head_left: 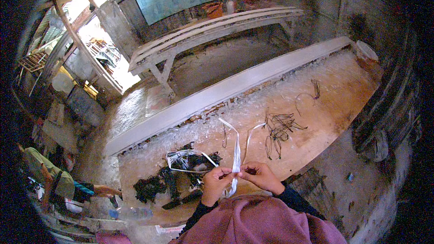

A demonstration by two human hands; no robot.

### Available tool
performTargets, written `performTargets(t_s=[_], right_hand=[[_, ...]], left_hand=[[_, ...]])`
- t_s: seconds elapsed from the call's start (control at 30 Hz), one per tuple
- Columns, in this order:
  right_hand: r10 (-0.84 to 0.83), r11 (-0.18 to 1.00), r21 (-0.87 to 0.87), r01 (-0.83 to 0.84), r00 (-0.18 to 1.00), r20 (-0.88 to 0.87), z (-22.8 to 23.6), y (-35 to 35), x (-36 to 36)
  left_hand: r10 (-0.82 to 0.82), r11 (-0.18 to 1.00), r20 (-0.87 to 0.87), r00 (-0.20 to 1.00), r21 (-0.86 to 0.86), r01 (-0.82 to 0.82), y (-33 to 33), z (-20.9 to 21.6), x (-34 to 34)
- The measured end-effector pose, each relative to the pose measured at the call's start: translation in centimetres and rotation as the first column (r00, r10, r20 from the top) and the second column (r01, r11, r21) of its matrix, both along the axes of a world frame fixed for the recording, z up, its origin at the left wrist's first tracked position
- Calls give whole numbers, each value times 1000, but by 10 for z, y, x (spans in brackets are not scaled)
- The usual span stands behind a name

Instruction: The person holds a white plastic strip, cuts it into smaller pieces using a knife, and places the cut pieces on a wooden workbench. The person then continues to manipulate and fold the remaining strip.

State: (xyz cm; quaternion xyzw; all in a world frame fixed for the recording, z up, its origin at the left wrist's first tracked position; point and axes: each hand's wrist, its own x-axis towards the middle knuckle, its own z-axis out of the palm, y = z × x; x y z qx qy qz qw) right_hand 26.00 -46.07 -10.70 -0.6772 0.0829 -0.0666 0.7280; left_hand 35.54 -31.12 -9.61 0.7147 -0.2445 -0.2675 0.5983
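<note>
A white flat strip (237, 151), perhaps plastic or cloth, runs upright between my two hands, with loose ends spreading above and a loop below. My left hand (216, 183) is closed, its fingertips pinching the strip. Right beside it, my right hand (259, 177) pinches the same strip, thumb toward the other hand. On the worktop left of my hands lies a pile of black strands (169, 178) with a white strip bundle (187, 159) on top. A dark knife-like blade or flat tool (182, 199) rests near my left wrist. Tangled thin dark cords (279, 131) lie to the right.
The brown worktop (325, 117) has a raised pale board (235, 91) along its far edge, with whitish scraps beside it. A white container (366, 50) stands at the far right corner. Beyond is a long wooden bench (212, 27). Another person (49, 171) is at the left.
</note>
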Motion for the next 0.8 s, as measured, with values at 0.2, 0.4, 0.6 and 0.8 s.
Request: performTargets(t_s=[0.2,0.4,0.6,0.8], right_hand=[[-27,1000,7,27,999,-20,2,2,-2],[-137,973,-184,142,990,40,7,8,-2],[-164,928,-318,194,979,118,22,12,-5],[-168,830,-509,228,973,161,25,14,-2]], left_hand=[[-26,999,14,1000,45,26,3,4,-4],[-62,996,148,987,66,53,1,7,-6],[-130,989,278,952,109,104,-2,15,-7],[-195,980,294,936,92,176,-3,8,-3]])
